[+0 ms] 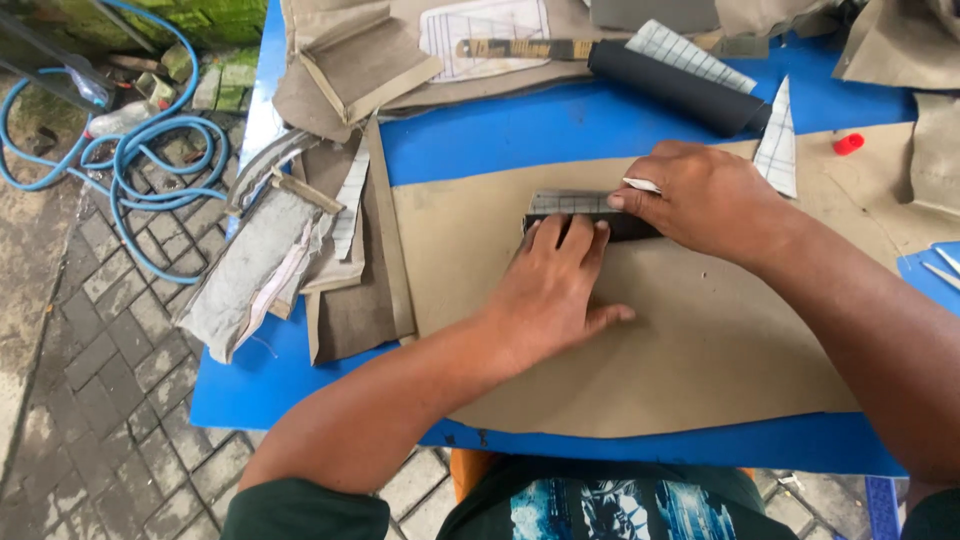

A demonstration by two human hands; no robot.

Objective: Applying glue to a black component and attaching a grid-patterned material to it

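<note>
On the near part of the blue surface [320,395]: one large tan sheet [700,350], with the left hand [550,295] spread flat, fingers pressing a small dark strip with gridded backing [585,213] lying on the sheet's upper middle. Just beyond, the right hand [705,200] rests on the strip's right end, pinching a thin white marking piece [641,185]. Farther back: a black roll [680,88], and a heap of tan offcuts [345,70].

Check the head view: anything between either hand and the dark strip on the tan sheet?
Nothing visible. The left hand presses its fingers directly on the dark strip; the right hand rests on the strip's right end, holding a thin white marker.
</note>
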